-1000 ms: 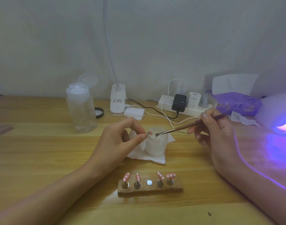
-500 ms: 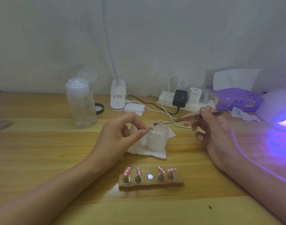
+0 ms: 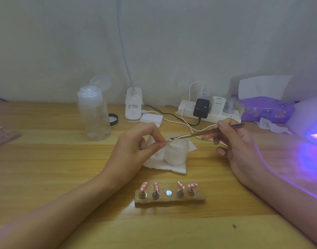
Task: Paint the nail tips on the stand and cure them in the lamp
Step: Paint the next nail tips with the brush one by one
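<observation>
Behind the stand (image 3: 169, 200), noted one nail tip (image 3: 169, 140) pinched in left hand (image 3: 134, 150) fingers, met by brush (image 3: 195, 135) gripped in right hand (image 3: 238, 146) fingers. Counted four dotted tips (image 3: 143, 186) on stand, centre peg (image 3: 169, 193) vacant. Judged lamp (image 3: 309, 116) curing, right of stand, outstanding.

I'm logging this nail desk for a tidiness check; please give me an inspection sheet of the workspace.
Surface: wooden table, one dark speck.
Job's things: stand bears four dotted nail tips, middle post bare; curing lamp glows at right.
Clutter: clear bottle, white jar on paper towel, tissue pack.
Grips: left hand pinches a fifth tip; right hand holds brush at it.
Cables: white and black leads by power strip.
Surroundings: pale wall.
</observation>
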Motion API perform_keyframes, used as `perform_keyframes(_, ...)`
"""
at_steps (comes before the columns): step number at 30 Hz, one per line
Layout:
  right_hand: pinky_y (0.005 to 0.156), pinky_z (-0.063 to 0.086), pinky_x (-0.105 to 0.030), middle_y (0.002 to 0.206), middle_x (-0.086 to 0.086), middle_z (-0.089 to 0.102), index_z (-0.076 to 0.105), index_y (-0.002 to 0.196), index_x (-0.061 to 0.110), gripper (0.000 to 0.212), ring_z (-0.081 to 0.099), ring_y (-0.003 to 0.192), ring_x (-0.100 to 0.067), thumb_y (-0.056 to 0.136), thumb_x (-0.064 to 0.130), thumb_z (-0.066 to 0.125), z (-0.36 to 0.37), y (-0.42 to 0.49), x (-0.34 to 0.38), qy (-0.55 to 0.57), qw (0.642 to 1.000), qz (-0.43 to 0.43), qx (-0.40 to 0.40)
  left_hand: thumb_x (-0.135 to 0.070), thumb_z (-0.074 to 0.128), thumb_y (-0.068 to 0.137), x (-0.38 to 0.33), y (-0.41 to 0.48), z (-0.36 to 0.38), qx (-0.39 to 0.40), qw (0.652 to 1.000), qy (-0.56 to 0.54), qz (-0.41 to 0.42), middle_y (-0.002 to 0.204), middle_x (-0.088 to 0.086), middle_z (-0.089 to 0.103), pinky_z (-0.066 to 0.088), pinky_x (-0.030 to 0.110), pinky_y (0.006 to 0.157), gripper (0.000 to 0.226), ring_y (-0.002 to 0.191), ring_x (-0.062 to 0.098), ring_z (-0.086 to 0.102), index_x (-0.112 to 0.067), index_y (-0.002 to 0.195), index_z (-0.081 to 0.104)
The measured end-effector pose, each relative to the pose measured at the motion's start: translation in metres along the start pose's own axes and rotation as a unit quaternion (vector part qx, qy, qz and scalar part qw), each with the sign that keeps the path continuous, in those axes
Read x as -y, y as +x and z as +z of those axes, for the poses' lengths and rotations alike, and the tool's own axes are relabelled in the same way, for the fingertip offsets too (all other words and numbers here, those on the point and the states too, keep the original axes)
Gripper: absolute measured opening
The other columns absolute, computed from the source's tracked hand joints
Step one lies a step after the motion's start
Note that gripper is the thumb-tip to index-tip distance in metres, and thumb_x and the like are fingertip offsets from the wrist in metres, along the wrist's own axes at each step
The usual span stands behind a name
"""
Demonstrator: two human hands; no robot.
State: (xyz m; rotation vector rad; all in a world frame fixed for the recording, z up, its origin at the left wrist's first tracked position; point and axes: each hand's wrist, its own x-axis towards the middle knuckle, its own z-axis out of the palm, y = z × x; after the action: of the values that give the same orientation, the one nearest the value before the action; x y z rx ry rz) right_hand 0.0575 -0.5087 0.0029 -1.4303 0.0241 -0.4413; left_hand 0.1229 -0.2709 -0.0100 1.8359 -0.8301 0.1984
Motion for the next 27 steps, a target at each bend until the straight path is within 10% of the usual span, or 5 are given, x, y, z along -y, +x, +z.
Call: perform_keyframes(27, 0.045, 0.038, -0.016, 0.078, -0.01, 0.074, 0.057, 0.075, 0.025, 0.023, 0.055, 0.064, -0.006, 0.097, 0.03, 0.053, 0.0006, -0.0017, 0.0021, 0.003, 1.0, -0.029, 0.005, -0.016, 0.075, 0.087, -0.0019, -0.0003, 0.0004, 0.002, 1.0, -0.004, -0.001, 0.074, -0.014, 0.058, 0.032, 0.012, 0.052, 0.015, 0.048, 0.006, 0.035, -0.022, 0.078, 0.065)
